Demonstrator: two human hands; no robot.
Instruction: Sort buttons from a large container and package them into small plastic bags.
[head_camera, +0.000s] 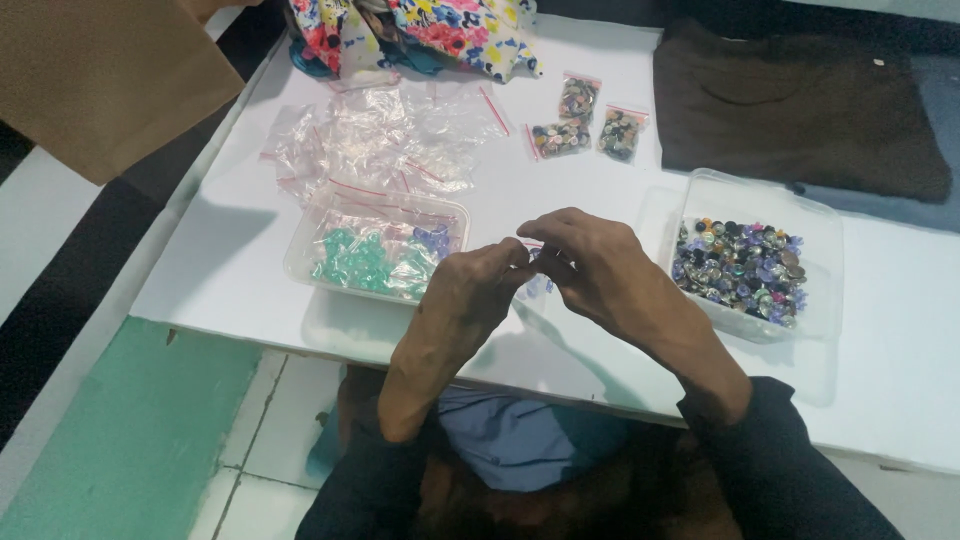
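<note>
Bead tub (815, 225), bag tub (300, 255), empty bags (385, 140), brown cloth (800, 110)

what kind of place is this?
Probably a small craft or garment-trim sorting table: a clear tub of mixed buttons, small zip bags of buttons, a heap of empty zip bags, and folded brown fabric.

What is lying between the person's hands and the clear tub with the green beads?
Nothing visible. The left hand and right hand pinch a small clear plastic bag of bluish pieces right beside the clear plastic tub of green beads; only bare white tabletop lies around them.
</note>
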